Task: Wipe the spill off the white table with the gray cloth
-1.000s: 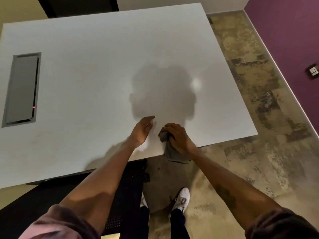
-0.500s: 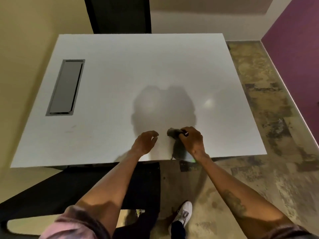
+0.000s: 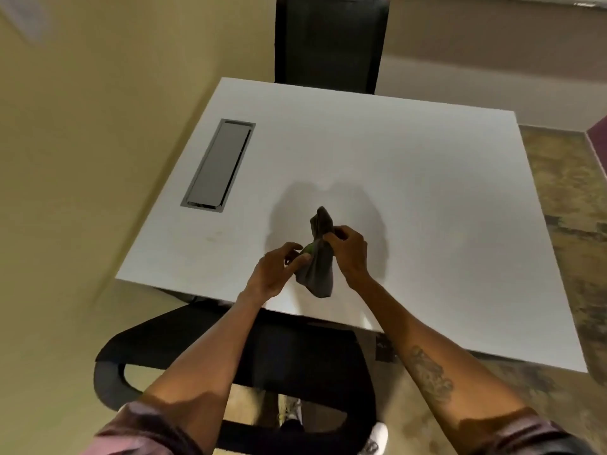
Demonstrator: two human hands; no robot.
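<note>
Gray cloth is bunched and lifted off the white worktop, at centre frame. Right hand pinches its middle between thumb and fingers; left hand has its fingers curled onto the lower left fold.

Risk: a loose two-hand hold on a crumpled wad could let it slip to the floor, or it may meet the surface as a lump and only smear.

Spill: cannot locate it; a faint mark at left of the worktop, near the metal hatch, is too dim to identify. The hands' shadow covers the surface behind the cloth. Black chair below is partly hidden by the arms.
</note>
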